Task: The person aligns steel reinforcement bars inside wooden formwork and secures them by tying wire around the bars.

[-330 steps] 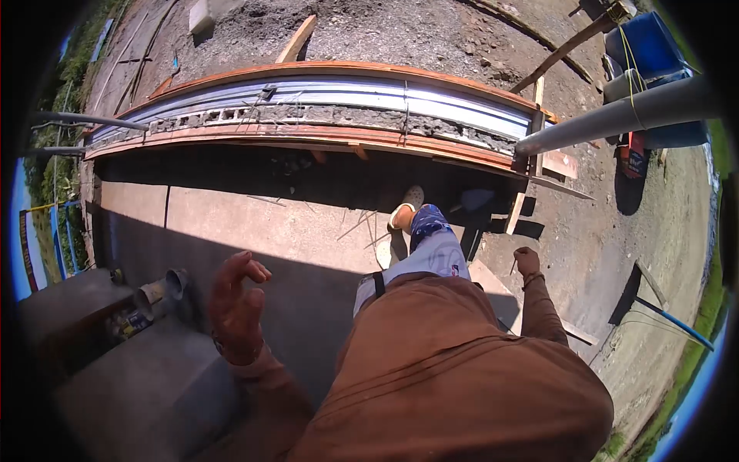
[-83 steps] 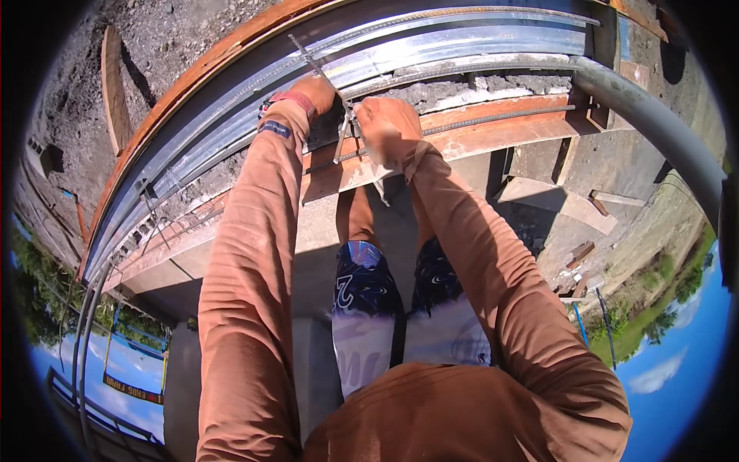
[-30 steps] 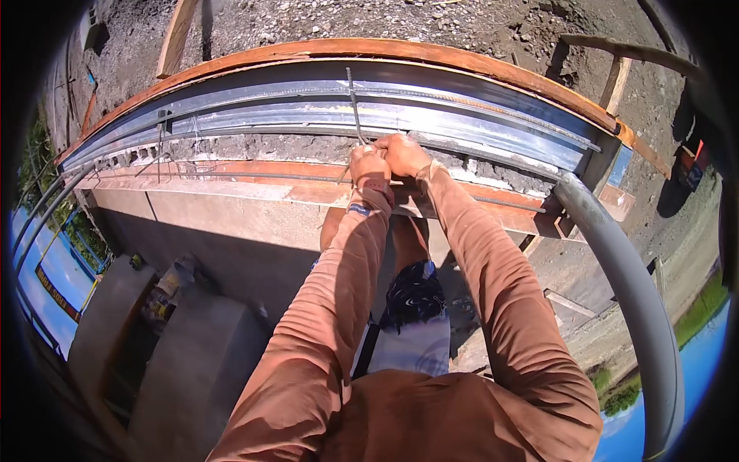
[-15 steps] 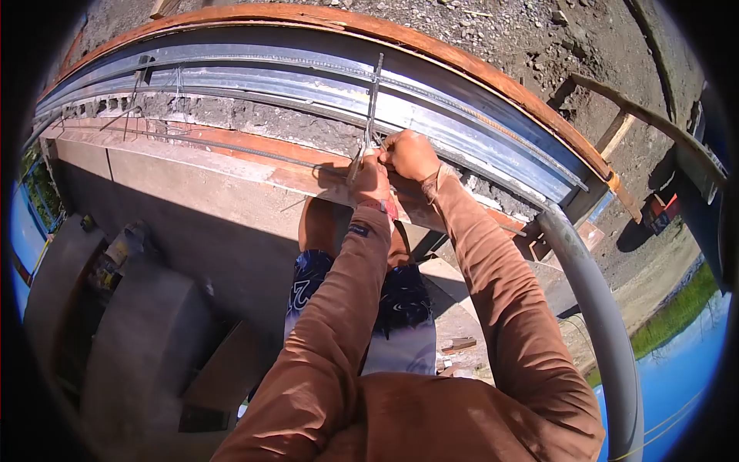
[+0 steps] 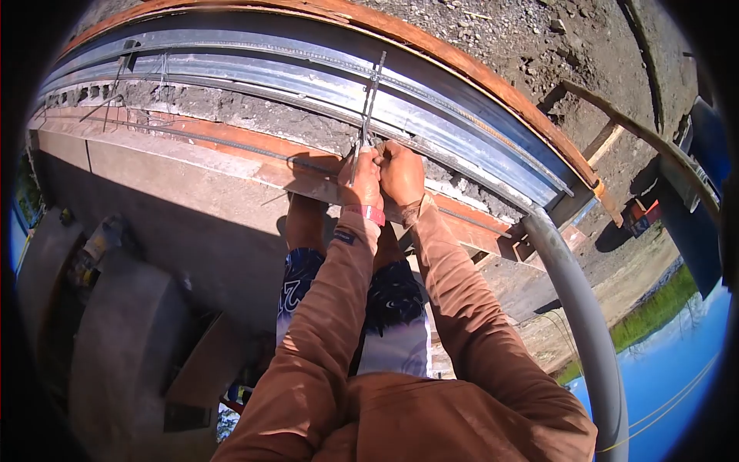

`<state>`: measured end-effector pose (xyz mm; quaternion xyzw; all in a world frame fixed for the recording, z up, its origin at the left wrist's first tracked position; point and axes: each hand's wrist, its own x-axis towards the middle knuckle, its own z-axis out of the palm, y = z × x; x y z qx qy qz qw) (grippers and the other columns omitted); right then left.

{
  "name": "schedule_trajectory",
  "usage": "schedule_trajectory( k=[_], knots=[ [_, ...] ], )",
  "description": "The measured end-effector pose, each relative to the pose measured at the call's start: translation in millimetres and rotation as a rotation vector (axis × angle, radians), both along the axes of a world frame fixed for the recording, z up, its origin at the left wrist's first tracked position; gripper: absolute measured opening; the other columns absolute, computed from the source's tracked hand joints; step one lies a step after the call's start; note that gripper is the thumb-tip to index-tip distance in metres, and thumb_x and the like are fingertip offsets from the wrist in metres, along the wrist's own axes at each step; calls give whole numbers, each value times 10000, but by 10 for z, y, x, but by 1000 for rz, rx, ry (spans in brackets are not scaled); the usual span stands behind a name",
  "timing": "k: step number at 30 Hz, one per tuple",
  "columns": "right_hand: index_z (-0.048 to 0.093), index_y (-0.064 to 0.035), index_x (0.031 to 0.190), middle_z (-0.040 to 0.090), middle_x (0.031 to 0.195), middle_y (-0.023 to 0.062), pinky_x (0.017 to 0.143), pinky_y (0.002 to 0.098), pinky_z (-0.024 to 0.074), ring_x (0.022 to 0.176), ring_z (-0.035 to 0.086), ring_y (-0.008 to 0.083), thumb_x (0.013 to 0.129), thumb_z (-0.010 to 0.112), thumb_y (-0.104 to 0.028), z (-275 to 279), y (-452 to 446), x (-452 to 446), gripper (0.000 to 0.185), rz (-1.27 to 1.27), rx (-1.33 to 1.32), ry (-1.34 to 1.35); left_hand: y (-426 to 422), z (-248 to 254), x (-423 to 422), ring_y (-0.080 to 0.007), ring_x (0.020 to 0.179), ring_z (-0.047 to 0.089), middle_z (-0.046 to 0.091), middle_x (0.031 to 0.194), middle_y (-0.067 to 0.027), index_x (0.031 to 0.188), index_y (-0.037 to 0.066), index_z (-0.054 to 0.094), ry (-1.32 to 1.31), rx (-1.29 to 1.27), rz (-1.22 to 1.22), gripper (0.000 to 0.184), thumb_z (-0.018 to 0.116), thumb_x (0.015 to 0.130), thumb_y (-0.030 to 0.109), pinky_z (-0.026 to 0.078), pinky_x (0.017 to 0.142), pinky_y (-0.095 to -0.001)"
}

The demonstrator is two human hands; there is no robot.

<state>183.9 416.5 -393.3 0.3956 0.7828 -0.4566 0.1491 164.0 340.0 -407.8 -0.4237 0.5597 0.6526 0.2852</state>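
Observation:
My left hand [image 5: 360,175], with a red band at the wrist, is closed around thin grey strands that look like wire, at the lower end of a short upright-looking rebar piece [image 5: 372,92]. My right hand [image 5: 402,172] presses against it from the right, fingers curled in a pinch; what they grip is too small to make out. The short piece crosses a long ribbed rebar [image 5: 300,55] that runs along the metal sheet formwork [image 5: 254,65]. Another rebar [image 5: 231,143] lies along the near side, passing behind my hands.
Rough concrete [image 5: 223,113] fills the strip beside the sheet, edged by an orange-brown board [image 5: 462,58]. A grey pipe [image 5: 573,308] rises at the right. Below the ledge [image 5: 154,150] are curved concrete forms [image 5: 127,331]. Gravel [image 5: 508,31] and a wooden brace [image 5: 631,119] lie beyond.
My right hand has come down slightly towards my body and sits closer against the left hand. The view has shifted a little. The short rebar piece still stands across the long one.

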Motion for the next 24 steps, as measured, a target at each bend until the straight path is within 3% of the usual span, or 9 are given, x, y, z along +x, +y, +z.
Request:
schedule_trajectory(
  k=[2,4,10,12,14,18,22,23,24],
  knots=[
    [589,-46,741,598,684,195,592,455,449,696,588,392,696,632,-72,-79,-43,52,67,-17,54,69,-32,-37,37,-114,569,499,542,625,-19,737,20,602,-14,-78,-52,204,560,850,184,395,521,-261],
    [599,-44,758,594,669,190,585,457,445,675,579,393,709,623,-74,-124,-49,71,62,4,50,114,-153,-246,142,-169,614,556,600,662,-63,740,23,620,493,-516,-615,219,550,839,207,436,574,-314],
    [610,-29,829,614,756,173,619,439,457,717,586,372,722,586,-59,-96,38,68,114,128,136,236,9,3,62,-220,716,607,654,756,-101,747,29,656,183,-458,-551,265,500,861,211,459,683,-327],
    [597,-19,813,602,743,177,622,442,458,718,581,372,697,591,-61,-69,91,47,124,188,148,246,-44,-53,54,-219,738,613,658,777,-107,791,15,656,158,-502,-678,267,502,872,218,459,701,-321],
    [587,-19,791,595,733,175,624,441,461,715,580,369,691,588,-70,-56,165,29,112,288,183,248,-70,-117,105,-218,728,599,655,782,-111,816,5,647,251,-276,-499,276,513,878,238,455,700,-322],
    [559,-23,740,577,695,162,640,438,468,718,579,361,688,567,-88,-27,386,-66,84,521,157,257,74,-108,95,-248,653,527,596,703,-139,827,-21,606,149,-170,-404,266,501,884,216,418,632,-370],
    [575,-30,746,608,729,134,664,408,483,766,587,316,718,532,-112,33,584,-199,97,789,186,267,-2,-252,87,-294,656,505,562,690,-182,821,-14,587,155,-254,-645,256,495,882,216,399,636,-399],
    [589,-33,751,620,744,116,676,394,488,776,585,293,723,528,-136,78,624,-262,123,875,240,211,9,-247,103,-224,582,485,536,635,-122,787,-6,588,156,-196,-568,266,494,888,222,395,553,-354],
    [589,-33,751,620,744,116,676,394,488,776,585,293,723,528,-136,104,674,-327,123,877,240,207,22,-192,75,-224,582,485,536,635,-122,787,-6,588,153,-195,-566,266,494,888,222,395,553,-354]
  ],
)
